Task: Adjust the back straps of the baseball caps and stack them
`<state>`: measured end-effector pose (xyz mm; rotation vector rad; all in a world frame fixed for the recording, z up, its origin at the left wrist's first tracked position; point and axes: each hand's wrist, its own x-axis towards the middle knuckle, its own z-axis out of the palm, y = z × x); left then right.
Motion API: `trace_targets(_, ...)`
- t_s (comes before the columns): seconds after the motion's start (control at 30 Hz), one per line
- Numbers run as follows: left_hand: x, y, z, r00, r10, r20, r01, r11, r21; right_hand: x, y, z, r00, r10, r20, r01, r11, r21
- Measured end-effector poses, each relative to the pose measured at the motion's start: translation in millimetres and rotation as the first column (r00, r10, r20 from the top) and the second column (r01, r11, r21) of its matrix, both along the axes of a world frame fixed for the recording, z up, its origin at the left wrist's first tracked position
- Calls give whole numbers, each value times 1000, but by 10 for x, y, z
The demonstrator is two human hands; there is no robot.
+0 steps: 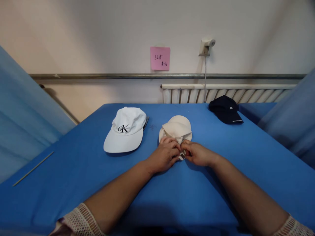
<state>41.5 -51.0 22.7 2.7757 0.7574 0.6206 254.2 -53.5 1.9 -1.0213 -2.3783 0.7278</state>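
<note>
A cream baseball cap (177,126) lies mid-table, its back strap end toward me. At that end a small metal buckle (182,154) shows between my two hands. My left hand (165,153) is closed on the cap's back edge and strap from the left, knuckles up. From the right, my right hand (198,153) pinches the strap beside the buckle, fingers bent in. My fingers partly hide the strap, so how it runs through the buckle cannot be made out.
On the blue-covered table (118,190) are a white cap (129,123) with black letters to the left, a navy cap (225,108) at the far right and a thin stick (33,168) near the left edge. Blue curtains (27,105) hang at both sides. A radiator (228,91) stands behind.
</note>
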Motion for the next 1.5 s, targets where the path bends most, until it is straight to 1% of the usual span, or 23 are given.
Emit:
trace_targets(0.07, -19, 5, 37, 1000, -8, 27, 8, 1000, -10, 2, -2, 25, 1000, -5, 1, 5, 1000, 2)
trace_targets(0.1, -34, 17, 51, 998, 15, 59, -14, 1000, -12, 5, -6, 46, 1000, -14, 4, 14, 1000, 12)
trace_targets(0.17, -68, 55, 68, 982, 110, 156, -110, 994, -7, 14, -24, 105, 999, -39, 14, 38, 998, 49)
trace_targets(0.27, -115, 114, 75, 925, 257, 281, -265, 964, -10, 36, -67, 206, 998, -59, 22, 57, 992, 115)
trace_targets(0.37, -131, 137, 65, 896, 313, 314, -323, 946, -22, 54, -99, 269, 998, -61, 3, 60, 988, 142)
trace_targets(0.47, -126, 143, 33, 896, 326, 302, -336, 942, -20, 56, -92, 265, 999, -33, -15, 34, 996, 84)
trace_targets(0.53, -125, 157, 4, 891, 343, 298, -354, 935, -17, 47, -69, 231, 999, -39, -16, 40, 998, 55)
trace_targets(0.6, -131, 179, -24, 887, 357, 292, -371, 928, -7, 26, -39, 179, 996, -92, -10, 93, 993, 76)
trace_targets(0.67, -135, 201, -44, 896, 362, 258, -380, 925, 21, -6, -11, 116, 982, -187, -21, 188, 975, 119)
trace_targets(0.73, -130, 218, -50, 912, 359, 198, -378, 923, 70, -47, 11, 51, 961, -272, -56, 277, 950, 144)
trace_targets(0.8, -111, 229, -39, 926, 353, 134, -370, 919, 136, -90, 23, -7, 940, -326, -97, 337, 931, 141)
trace_targets(1.0, -19, 249, 31, 950, 312, -9, -292, 898, 330, -163, 38, -98, 908, -369, -197, 392, 916, 90)
trace_targets(1.1, 4, 259, 29, 949, 313, -42, -274, 884, 378, -167, 56, -109, 898, -370, -240, 396, 915, 70)
trace_targets(1.17, 10, 268, 10, 946, 324, -27, -288, 875, 390, -173, 66, -112, 886, -393, -244, 416, 908, 47)
trace_targets(1.27, 17, 277, -25, 937, 344, 63, -341, 862, 375, -204, 68, -107, 851, -482, -208, 497, 867, 22)
trace_targets(1.33, 29, 275, -38, 925, 344, 158, -378, 864, 333, -239, 61, -100, 833, -526, -170, 539, 841, 43)
trace_targets(1.43, 52, 254, -32, 896, 339, 286, -409, 881, 238, -294, 45, -94, 833, -528, -165, 544, 835, 76)
trace_targets(1.5, 58, 233, -14, 869, 347, 352, -423, 891, 165, -310, 38, -87, 825, -518, -227, 541, 839, 52)
